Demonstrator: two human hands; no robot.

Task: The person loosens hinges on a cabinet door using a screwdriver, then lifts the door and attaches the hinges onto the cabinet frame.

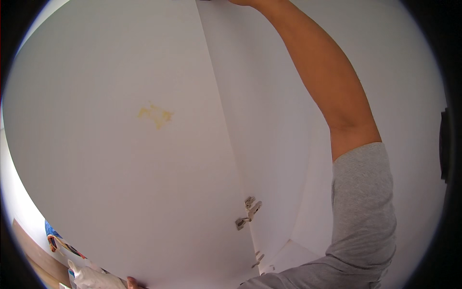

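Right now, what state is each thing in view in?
Cabinet door: swung open, inner face towards the camera, with a yellow stain.
Hinges: opened out, still joined to the cabinet side.
Right hand: raised to the top edge, grip cut off.
Left hand: fingertips at the door's bottom edge.

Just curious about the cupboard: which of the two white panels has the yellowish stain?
The big door panel on the left; the panel right of the hinges looks plain white.
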